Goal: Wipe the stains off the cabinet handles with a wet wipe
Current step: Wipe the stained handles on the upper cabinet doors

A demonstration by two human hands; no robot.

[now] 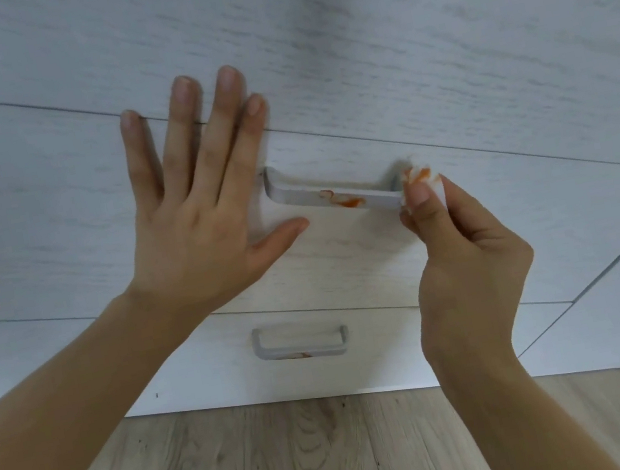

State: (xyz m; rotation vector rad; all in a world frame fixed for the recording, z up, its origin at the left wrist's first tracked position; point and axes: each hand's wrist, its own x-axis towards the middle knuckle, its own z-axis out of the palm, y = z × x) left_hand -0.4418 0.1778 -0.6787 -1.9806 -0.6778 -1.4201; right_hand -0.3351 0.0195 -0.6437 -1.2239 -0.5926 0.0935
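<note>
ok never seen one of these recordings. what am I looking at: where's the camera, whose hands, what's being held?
There is no robot here, and only one picture. It comes from a wide-angle camera worn on a person's head, looking forward and down, so both forearms reach in from the bottom edge.

The left hand lies flat with straight fingers against the pale wood-grain cabinet front, beside the upper handle.

The right hand pinches a white wet wipe, already smeared orange, at the right end of that handle. An orange stain sits near the middle of the bar.

Below is a second drawer with a lower handle, which shows a small orange mark on its bottom edge. Light wooden flooring fills the bottom of the view.
</note>
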